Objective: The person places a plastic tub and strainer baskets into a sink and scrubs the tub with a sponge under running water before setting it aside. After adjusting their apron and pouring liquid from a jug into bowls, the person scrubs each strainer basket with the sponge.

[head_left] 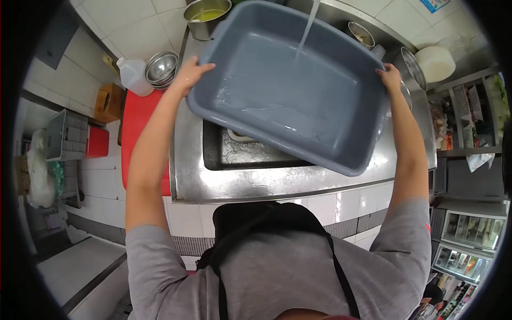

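A large grey-blue plastic tub [288, 96] is held tilted over the metal sink [213, 154]. My left hand [191, 73] grips its left rim, thumb over the edge. On the right side, my right hand [390, 77] is closed round the other rim. A stream of water [308, 29] falls from above into the tub, and a thin layer of water wets its bottom. Under the tub's lower edge, part of a pale object [241, 137] shows in the sink; the rest of it is hidden.
Left of the sink are a red board [143, 120], stacked metal bowls [161, 68] and a plastic jug [133, 77]. A pot with yellow liquid [207, 16] stands at the back. At the right are a metal bowl [361, 34] and a whitish round container [436, 64].
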`<state>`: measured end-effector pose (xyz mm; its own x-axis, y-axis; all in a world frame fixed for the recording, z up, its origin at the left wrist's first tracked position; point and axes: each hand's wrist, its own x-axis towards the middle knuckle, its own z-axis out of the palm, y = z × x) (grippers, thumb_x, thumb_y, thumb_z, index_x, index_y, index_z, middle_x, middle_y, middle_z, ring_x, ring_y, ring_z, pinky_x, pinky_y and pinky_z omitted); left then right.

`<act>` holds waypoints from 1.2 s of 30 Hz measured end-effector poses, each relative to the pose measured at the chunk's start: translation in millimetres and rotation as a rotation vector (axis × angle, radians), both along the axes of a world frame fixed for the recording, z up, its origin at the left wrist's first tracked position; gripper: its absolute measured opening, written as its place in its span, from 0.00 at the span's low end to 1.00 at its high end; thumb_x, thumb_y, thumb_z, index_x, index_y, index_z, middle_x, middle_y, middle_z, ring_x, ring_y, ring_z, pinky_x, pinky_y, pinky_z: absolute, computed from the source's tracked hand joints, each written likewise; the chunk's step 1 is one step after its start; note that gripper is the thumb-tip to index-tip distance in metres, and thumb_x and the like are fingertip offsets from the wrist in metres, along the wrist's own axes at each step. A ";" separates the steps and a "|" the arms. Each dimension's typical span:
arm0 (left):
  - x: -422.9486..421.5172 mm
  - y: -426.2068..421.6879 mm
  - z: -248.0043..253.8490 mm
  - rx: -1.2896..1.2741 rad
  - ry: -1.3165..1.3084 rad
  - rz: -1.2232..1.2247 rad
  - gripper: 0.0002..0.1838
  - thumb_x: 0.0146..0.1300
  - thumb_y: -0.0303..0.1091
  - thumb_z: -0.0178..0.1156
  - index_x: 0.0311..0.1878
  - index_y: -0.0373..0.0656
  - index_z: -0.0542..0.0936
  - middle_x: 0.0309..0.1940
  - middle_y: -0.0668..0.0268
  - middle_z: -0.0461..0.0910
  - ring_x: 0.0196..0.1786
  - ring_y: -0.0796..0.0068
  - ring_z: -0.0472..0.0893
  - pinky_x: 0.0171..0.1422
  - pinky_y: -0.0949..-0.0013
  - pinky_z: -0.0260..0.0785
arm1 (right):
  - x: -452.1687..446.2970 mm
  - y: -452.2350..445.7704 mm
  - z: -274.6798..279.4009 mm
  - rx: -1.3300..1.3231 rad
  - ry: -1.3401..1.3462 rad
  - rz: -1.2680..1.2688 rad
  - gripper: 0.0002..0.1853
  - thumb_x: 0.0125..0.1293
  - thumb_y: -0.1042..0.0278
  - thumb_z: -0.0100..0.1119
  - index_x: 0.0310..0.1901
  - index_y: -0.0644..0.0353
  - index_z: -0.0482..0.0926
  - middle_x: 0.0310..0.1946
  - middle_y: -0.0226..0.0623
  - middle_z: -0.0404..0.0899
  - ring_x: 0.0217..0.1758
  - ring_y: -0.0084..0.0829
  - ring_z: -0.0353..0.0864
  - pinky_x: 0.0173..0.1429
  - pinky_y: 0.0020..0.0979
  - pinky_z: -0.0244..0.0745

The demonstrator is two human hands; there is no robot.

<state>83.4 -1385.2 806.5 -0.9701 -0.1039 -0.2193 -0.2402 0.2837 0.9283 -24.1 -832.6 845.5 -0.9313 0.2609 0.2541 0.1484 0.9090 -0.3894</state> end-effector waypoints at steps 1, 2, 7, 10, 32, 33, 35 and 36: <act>16.1 3.5 24.0 0.091 0.037 -0.019 0.21 0.51 0.33 0.61 0.45 0.31 0.70 0.36 0.57 0.76 0.37 0.72 0.77 0.42 0.71 0.70 | -15.8 0.3 -15.9 0.039 0.027 0.014 0.23 0.43 0.57 0.66 0.43 0.56 0.78 0.33 0.40 0.80 0.37 0.34 0.79 0.45 0.31 0.70; 21.6 -0.7 24.1 0.076 0.090 -0.003 0.19 0.50 0.32 0.61 0.44 0.31 0.71 0.35 0.58 0.77 0.36 0.72 0.77 0.41 0.72 0.70 | -20.0 -14.3 -21.7 0.013 0.034 0.024 0.24 0.43 0.57 0.65 0.45 0.55 0.77 0.38 0.41 0.79 0.43 0.37 0.77 0.49 0.32 0.69; 65.6 1.0 25.3 -0.295 0.258 0.170 0.15 0.48 0.29 0.61 0.39 0.33 0.73 0.33 0.61 0.77 0.32 0.74 0.77 0.37 0.72 0.68 | -79.3 -57.4 -76.8 -0.143 0.071 0.114 0.24 0.46 0.57 0.63 0.48 0.52 0.75 0.44 0.43 0.77 0.49 0.42 0.75 0.53 0.34 0.68; 85.0 22.2 20.7 -0.430 0.447 0.255 0.14 0.48 0.27 0.59 0.39 0.33 0.73 0.28 0.63 0.77 0.30 0.76 0.76 0.37 0.73 0.67 | -94.6 -78.5 -96.2 -0.178 0.012 0.115 0.26 0.48 0.57 0.62 0.51 0.53 0.72 0.45 0.45 0.75 0.50 0.42 0.74 0.53 0.35 0.67; 92.7 64.8 -65.8 -0.734 0.320 0.522 0.13 0.43 0.33 0.63 0.26 0.35 0.71 0.16 0.58 0.72 0.19 0.65 0.72 0.26 0.67 0.63 | 102.0 -371.9 -85.1 -0.685 -0.797 1.112 0.18 0.64 0.58 0.41 0.42 0.64 0.76 0.41 0.48 0.77 0.43 0.40 0.78 0.45 0.37 0.74; 92.3 65.9 -63.8 -0.731 0.349 0.519 0.13 0.43 0.34 0.63 0.25 0.35 0.71 0.15 0.59 0.71 0.17 0.67 0.70 0.25 0.67 0.62 | 129.6 -377.5 -97.3 -0.437 -0.546 1.155 0.20 0.65 0.56 0.39 0.43 0.63 0.76 0.42 0.49 0.76 0.46 0.43 0.76 0.47 0.38 0.71; 88.7 70.5 -58.5 -0.723 0.385 0.514 0.14 0.43 0.34 0.63 0.25 0.35 0.70 0.14 0.60 0.70 0.16 0.69 0.68 0.24 0.67 0.60 | 174.3 -380.9 -132.6 -1.092 -0.304 0.891 0.25 0.65 0.49 0.34 0.49 0.61 0.72 0.45 0.54 0.73 0.50 0.49 0.72 0.53 0.39 0.66; 89.8 73.9 -55.8 -0.616 0.433 0.514 0.13 0.43 0.33 0.63 0.25 0.35 0.70 0.14 0.61 0.70 0.16 0.70 0.68 0.24 0.67 0.61 | 175.7 -366.2 -134.2 -0.766 -0.550 1.065 0.26 0.65 0.46 0.32 0.53 0.57 0.69 0.50 0.51 0.70 0.55 0.47 0.68 0.57 0.38 0.62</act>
<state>173.2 -1311.3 750.8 -0.7566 -0.5241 0.3911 -0.1395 0.7136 0.6865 151.6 -1198.8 711.2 -0.6990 -0.7106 -0.0808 -0.1704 0.2752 -0.9462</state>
